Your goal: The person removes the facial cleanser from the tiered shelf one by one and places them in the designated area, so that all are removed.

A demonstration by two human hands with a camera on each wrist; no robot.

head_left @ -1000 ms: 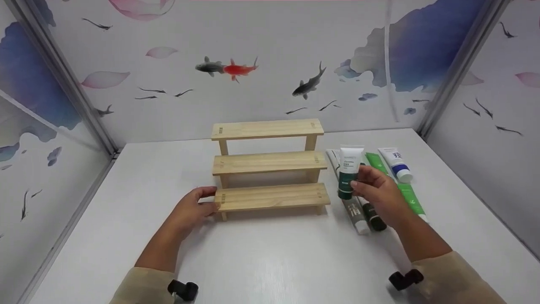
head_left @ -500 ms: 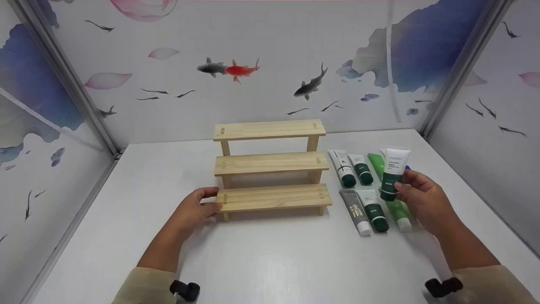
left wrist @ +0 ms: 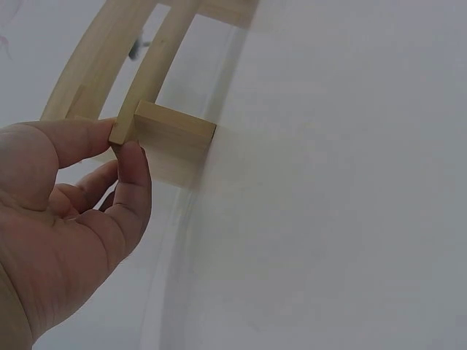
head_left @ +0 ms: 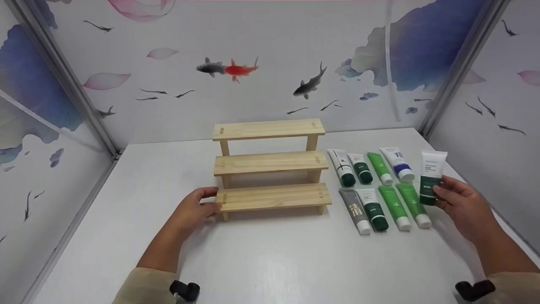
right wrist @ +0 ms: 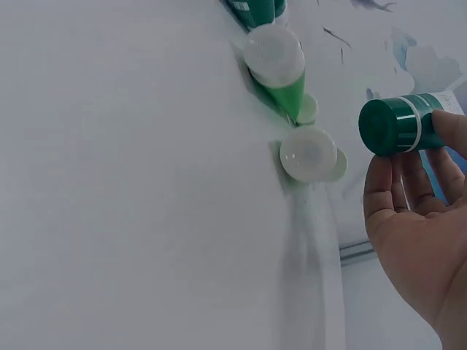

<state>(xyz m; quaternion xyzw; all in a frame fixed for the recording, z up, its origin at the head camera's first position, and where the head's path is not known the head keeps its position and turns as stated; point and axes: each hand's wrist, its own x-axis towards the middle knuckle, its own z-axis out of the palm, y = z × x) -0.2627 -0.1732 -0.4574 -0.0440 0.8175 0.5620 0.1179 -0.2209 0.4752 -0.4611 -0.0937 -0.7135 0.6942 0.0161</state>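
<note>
A three-tier wooden shelf (head_left: 274, 197) stands mid-table, its steps rising toward the back wall. My left hand (head_left: 196, 211) pinches the left end of its lowest board between thumb and fingers; the left wrist view shows this grip on the board's end (left wrist: 125, 124). My right hand (head_left: 466, 207) holds a white and dark green squeeze tube (head_left: 432, 177) upright, cap down, raised at the right of the other tubes. In the right wrist view its green cap (right wrist: 379, 125) faces the camera, and the thumb and fingers (right wrist: 379, 182) hold the tube's sides.
Several tubes lie in two rows right of the shelf: a white one with a blue band (head_left: 396, 162), green ones (head_left: 394, 207), a grey one (head_left: 355, 211), and white and dark green ones (head_left: 373, 210). Printed wall panels (head_left: 261, 33) enclose the white table (head_left: 261, 261).
My right hand has carried the white and dark green tube rightward, from above the left tubes to beyond the right ones, uncovering both rows. My left hand stays on the shelf.
</note>
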